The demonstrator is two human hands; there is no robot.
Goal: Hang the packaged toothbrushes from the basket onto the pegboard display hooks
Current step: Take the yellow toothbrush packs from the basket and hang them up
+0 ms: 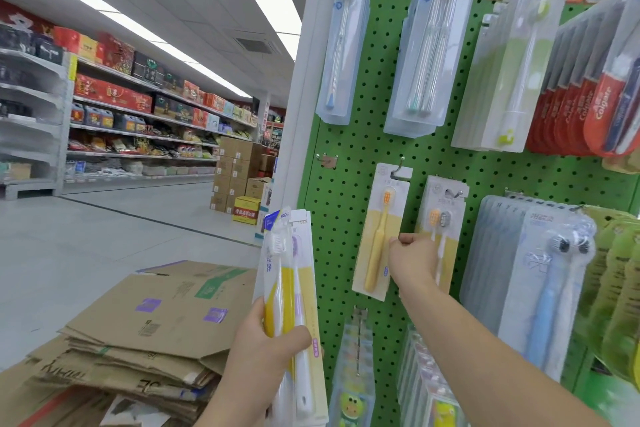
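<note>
My left hand (265,350) grips a small stack of packaged toothbrushes (289,288), held upright in front of the white post; a yellow brush and a white one show through the front packs. My right hand (412,258) reaches to the green pegboard (346,204) and pinches the right edge of a yellow toothbrush pack (379,236) that hangs on a hook (400,166). Right behind my fingers hangs a two-brush pack (441,218) on its own hook. An empty hook (327,159) sticks out at the upper left. No basket is in view.
More toothbrush packs fill the upper hooks and the right side, with red Colgate packs (585,104) at the far right. Flattened cardboard boxes (145,333) are stacked at the lower left. A shop aisle with stocked shelves (138,114) runs off to the left.
</note>
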